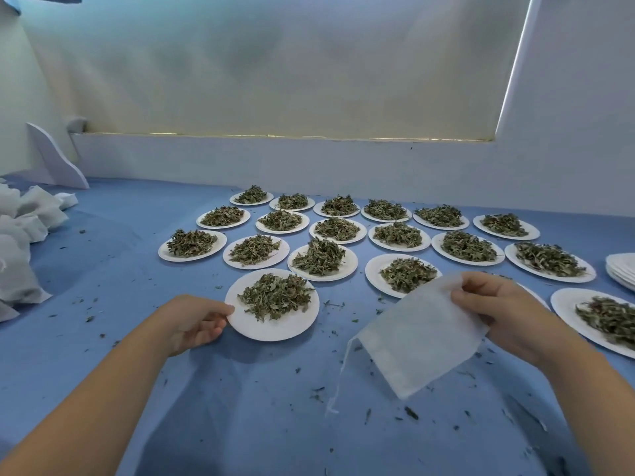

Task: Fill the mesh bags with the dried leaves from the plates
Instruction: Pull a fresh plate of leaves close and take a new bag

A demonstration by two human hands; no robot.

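My left hand [196, 322] grips the left rim of a white paper plate [275, 329] that carries a heap of dried green leaves [275, 296]; the plate is raised slightly, throwing a shadow on the blue cloth. My right hand [498, 312] pinches the top edge of a flat white mesh bag [417, 341], which hangs slanted above the table. Its drawstring [338, 383] dangles from the lower left corner. The bag looks empty.
Several more paper plates [323, 261] heaped with dried leaves stand in rows behind, up to the white wall. Filled white mesh bags [20, 242] are piled at the far left. A stack of empty plates [622, 269] sits at the right edge. Leaf crumbs litter the blue cloth [240, 407].
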